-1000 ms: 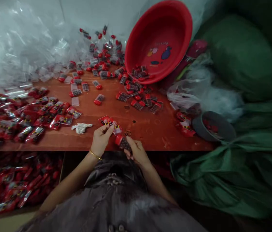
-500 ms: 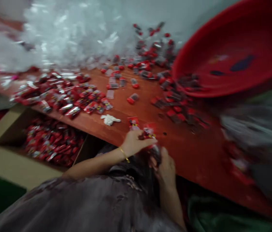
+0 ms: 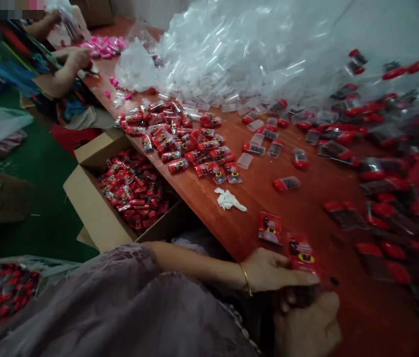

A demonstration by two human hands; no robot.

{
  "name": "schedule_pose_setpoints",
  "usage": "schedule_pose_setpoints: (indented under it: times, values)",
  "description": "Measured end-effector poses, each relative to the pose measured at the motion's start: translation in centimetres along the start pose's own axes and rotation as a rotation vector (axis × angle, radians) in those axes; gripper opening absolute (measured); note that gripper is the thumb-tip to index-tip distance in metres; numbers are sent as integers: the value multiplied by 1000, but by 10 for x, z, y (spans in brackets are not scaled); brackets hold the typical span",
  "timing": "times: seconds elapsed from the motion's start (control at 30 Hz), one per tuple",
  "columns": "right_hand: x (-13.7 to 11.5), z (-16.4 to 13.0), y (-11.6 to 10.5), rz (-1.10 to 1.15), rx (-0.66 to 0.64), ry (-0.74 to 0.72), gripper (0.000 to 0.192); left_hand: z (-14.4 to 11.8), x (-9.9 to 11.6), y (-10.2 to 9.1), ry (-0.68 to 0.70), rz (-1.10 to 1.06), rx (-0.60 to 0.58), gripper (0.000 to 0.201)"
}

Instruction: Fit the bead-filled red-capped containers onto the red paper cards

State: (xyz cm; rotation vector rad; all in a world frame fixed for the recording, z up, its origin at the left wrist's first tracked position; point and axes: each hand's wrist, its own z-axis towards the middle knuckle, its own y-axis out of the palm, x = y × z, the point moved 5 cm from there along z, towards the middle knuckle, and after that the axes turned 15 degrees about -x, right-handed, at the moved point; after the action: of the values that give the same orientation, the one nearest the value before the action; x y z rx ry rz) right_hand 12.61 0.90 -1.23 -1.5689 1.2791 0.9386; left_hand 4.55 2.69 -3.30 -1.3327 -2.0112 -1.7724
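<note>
My left hand (image 3: 274, 271), with a gold bangle at the wrist, is closed on a red printed packet (image 3: 301, 252) near the table's front edge. Its thumb stretches across the packet's lower end. Just below, my right hand (image 3: 311, 320) is curled round a small dark item (image 3: 305, 296), which meets the packet; the fingers cover most of it and blur hides its shape. Beside the left hand lies another flat red packet (image 3: 269, 228). Farther left on the table rests a crumpled white scrap (image 3: 229, 199).
Filled red packets (image 3: 179, 139) are heaped at the table edge, above an open carton (image 3: 93, 208) full of similar ones. Clear plastic sleeves (image 3: 239, 54) pile up behind. Red-capped dark containers (image 3: 343, 134) spread rightward. A co-worker's arm (image 3: 64, 69) shows at upper left.
My view has swung left, bringing the co-worker and green floor into sight while the red basin has mostly left the frame. Both hands stay together at the packet.
</note>
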Motion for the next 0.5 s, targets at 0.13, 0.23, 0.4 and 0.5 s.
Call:
schedule_pose_setpoints:
  times: [0.13,0.23,0.4,0.5]
  values:
    - [-1,5,9,160,21,60,40,-14,15,-1,28,103,52,48]
    - [-3,11,17,93,-101,-107,44,-17,29,-3,99,152,74,49]
    - [-7,13,13,7,-74,-183,49,-8,37,0,102,177,-21,42]
    - [-9,11,16,81,-159,-148,53,-6,40,2,92,221,-49,40]
